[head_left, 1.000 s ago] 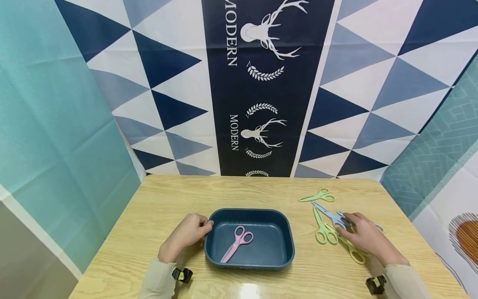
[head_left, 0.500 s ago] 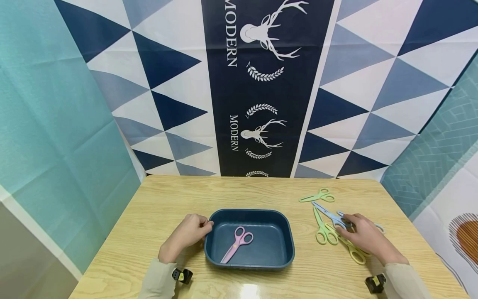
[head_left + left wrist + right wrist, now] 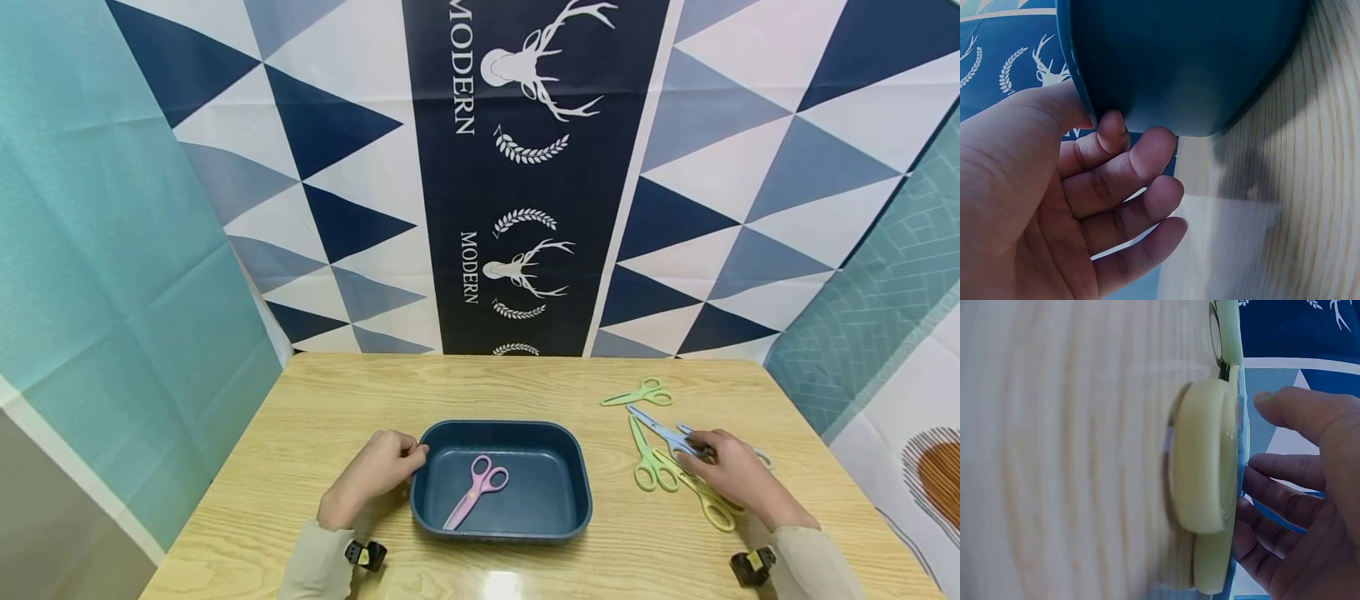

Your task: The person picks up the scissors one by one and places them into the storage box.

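Note:
My left hand holds the left rim of a dark blue rectangular tub, with the thumb over the edge and the fingers outside. Inside the tub lies a pair of pink scissors. On the right, my right hand reaches over a pile of scissors, its fingers at the handles of the light blue scissors. In the right wrist view the thumb stands apart from the bent fingertips. Yellow scissors lie under that hand, partly covered by it.
Green scissors lie left of the pile, their tips close to the blue blades. A second green pair is farther back. The wooden table meets a patterned cloth behind and hanging cloths at both sides.
The fingers of my right hand have shifted very slightly at the blue scissors' handles. My left hand, the tub and the scissors stay where they were.

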`<move>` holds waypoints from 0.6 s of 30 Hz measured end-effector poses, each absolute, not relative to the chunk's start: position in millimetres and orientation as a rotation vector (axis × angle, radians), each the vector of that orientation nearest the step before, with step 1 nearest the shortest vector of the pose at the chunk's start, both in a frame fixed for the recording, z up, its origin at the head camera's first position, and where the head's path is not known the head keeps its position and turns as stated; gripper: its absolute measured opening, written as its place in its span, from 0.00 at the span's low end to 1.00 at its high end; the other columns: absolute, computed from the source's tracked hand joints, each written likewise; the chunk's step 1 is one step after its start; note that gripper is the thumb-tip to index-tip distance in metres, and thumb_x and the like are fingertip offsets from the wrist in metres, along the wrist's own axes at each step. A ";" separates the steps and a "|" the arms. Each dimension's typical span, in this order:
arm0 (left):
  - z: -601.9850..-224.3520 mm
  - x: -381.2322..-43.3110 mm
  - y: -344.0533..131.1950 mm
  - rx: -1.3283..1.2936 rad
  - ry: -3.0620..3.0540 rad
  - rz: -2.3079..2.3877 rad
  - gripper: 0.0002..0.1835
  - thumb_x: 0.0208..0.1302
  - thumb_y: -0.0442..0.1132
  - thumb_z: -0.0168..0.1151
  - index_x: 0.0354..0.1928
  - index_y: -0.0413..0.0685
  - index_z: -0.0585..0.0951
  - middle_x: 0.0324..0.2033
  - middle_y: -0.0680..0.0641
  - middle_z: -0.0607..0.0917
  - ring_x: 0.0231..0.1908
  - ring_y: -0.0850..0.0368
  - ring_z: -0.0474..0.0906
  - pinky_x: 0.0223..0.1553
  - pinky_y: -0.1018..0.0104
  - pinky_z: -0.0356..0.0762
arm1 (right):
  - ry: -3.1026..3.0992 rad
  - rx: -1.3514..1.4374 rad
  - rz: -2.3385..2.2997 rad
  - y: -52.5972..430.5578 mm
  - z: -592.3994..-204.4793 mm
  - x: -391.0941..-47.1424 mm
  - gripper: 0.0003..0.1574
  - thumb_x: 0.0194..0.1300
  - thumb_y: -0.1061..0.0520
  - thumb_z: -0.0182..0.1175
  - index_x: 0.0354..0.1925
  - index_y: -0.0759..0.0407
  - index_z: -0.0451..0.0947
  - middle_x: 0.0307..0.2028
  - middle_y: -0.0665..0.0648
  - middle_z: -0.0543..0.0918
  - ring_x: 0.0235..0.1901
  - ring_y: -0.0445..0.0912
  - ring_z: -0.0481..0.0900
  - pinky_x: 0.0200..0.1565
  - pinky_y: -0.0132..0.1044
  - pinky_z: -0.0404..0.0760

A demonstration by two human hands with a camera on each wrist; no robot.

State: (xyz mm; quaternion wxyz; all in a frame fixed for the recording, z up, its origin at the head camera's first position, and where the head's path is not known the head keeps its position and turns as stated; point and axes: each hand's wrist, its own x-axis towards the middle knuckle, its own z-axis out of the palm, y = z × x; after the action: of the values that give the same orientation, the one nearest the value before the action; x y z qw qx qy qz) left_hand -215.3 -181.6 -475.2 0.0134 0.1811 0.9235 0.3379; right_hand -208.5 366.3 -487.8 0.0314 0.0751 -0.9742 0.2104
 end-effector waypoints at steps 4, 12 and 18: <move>-476.0 -215.6 -182.0 0.563 2.880 1.053 0.23 0.74 0.40 0.58 0.15 0.54 0.73 0.12 0.60 0.73 0.14 0.66 0.68 0.21 0.73 0.65 | -2.980 0.235 0.665 366.5 -489.4 -208.8 0.34 0.70 0.45 0.66 0.56 0.75 0.79 0.50 0.74 0.83 0.48 0.67 0.83 0.47 0.62 0.81; -475.8 -216.2 -181.4 0.580 2.875 1.061 0.23 0.73 0.40 0.58 0.14 0.54 0.73 0.12 0.60 0.73 0.14 0.67 0.68 0.20 0.73 0.65 | -2.973 0.229 0.681 366.9 -492.1 -210.2 0.30 0.67 0.49 0.68 0.53 0.75 0.81 0.47 0.72 0.83 0.46 0.66 0.83 0.47 0.62 0.81; -476.2 -217.0 -180.7 0.594 2.879 1.068 0.23 0.73 0.40 0.58 0.14 0.54 0.73 0.12 0.60 0.73 0.14 0.67 0.68 0.20 0.73 0.65 | -2.975 0.221 0.678 367.6 -493.4 -211.9 0.28 0.67 0.50 0.69 0.52 0.74 0.82 0.46 0.71 0.83 0.45 0.65 0.84 0.46 0.61 0.82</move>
State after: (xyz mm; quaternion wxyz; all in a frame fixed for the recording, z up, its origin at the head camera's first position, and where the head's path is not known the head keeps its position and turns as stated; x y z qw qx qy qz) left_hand -217.0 -180.7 -476.2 0.0068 0.1900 0.9204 0.3415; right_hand -211.9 367.6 -493.4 0.0414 0.0723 -0.9716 0.2214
